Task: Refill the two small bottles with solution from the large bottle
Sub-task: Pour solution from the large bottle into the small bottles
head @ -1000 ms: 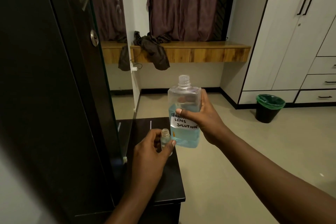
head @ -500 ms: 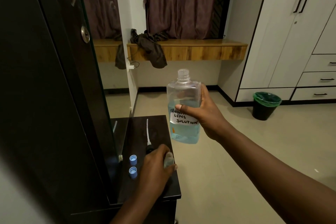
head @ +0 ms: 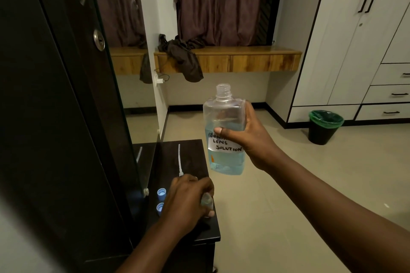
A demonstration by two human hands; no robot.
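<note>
Risk of tipping: small bottle [head: 207, 200] wrapped in left hand [head: 187, 200] near dark table [head: 193, 157] front edge. Blue caps [head: 161, 193] just beside; white nozzle [head: 180, 160] behind. Uncapped large bottle [head: 224, 131], upright in right hand [head: 253, 137] over floor: spill likely if tilted. Green-lined bin [head: 324, 127] well apart.

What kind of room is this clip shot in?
Most likely a bedroom or dressing area in a home: a white wardrobe with drawers, dark curtains above a wooden ledge, and a small lined bin on the tiled floor.

small bottle [head: 207, 200] mostly hidden by left hand [head: 187, 200]
</note>
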